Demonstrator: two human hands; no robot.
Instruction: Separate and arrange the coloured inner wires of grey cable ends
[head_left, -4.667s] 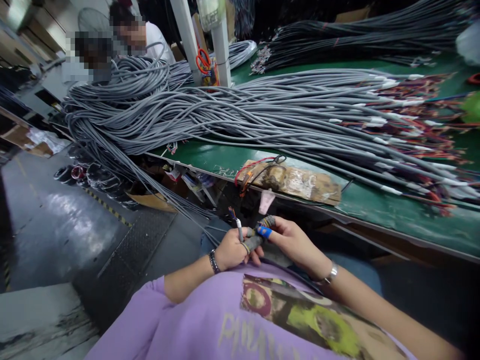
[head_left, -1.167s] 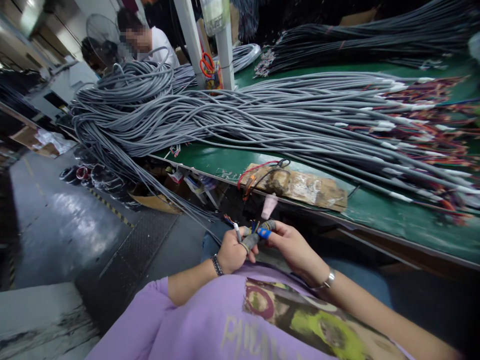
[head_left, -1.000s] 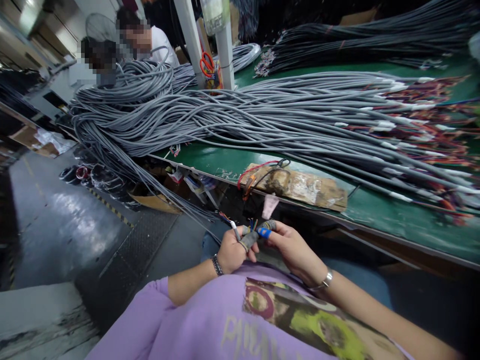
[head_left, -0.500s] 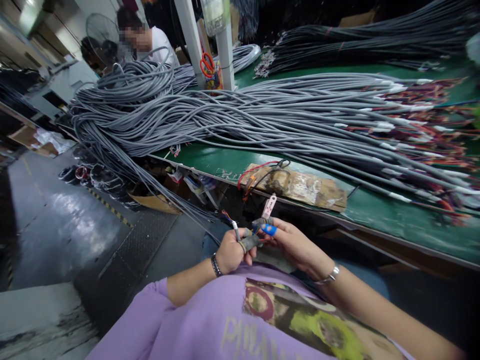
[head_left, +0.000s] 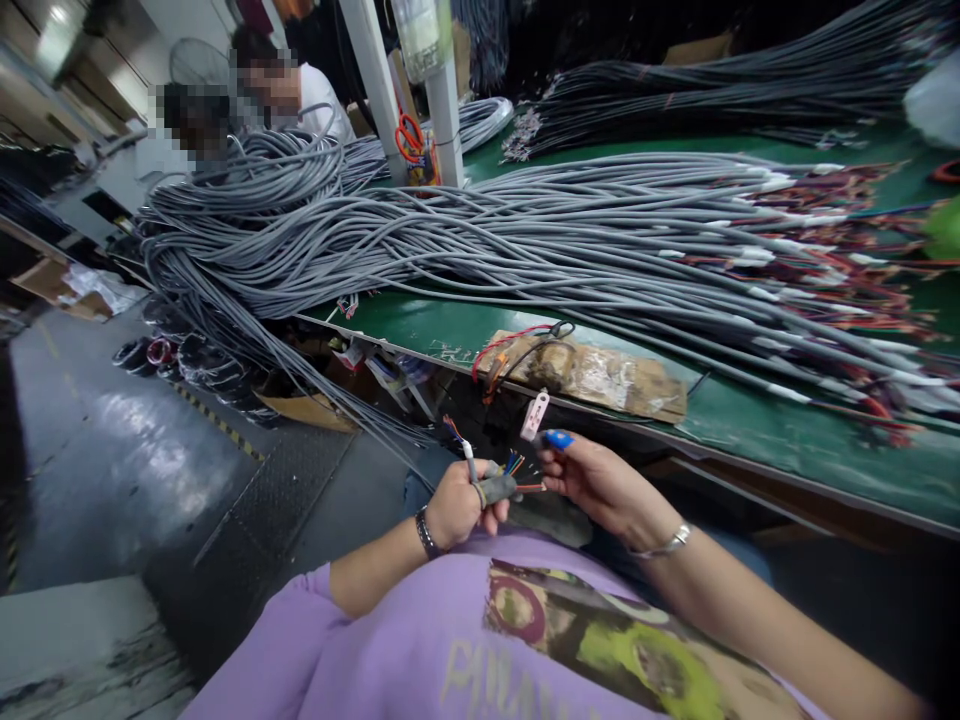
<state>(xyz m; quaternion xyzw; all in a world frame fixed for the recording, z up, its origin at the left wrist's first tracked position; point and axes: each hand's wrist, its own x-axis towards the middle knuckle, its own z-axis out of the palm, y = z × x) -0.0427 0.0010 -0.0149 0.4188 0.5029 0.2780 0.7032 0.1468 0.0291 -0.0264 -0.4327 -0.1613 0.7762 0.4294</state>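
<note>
My left hand (head_left: 461, 503) is closed around the end of a grey cable (head_left: 470, 462), with a grey cot on the thumb. Thin coloured wires (head_left: 514, 466) fan out from the cable end between my hands. My right hand (head_left: 592, 480), with a blue cot on one fingertip, pinches one reddish wire (head_left: 529, 488) out to the right. Both hands are just below the front edge of the green bench (head_left: 750, 410), above my lap.
A large heap of grey cables (head_left: 465, 240) with coloured wire ends lies across the bench. A taped cardboard pad (head_left: 592, 365) sits at the bench edge, a small tag (head_left: 534, 414) hanging from it. Two white posts and orange scissors (head_left: 409, 135) stand behind. Two other people sit at far left.
My right hand has drawn away to the right, pulling one wire out from the bunch; the coloured wires now fan apart. The left hand has kept its grip on the cable.
</note>
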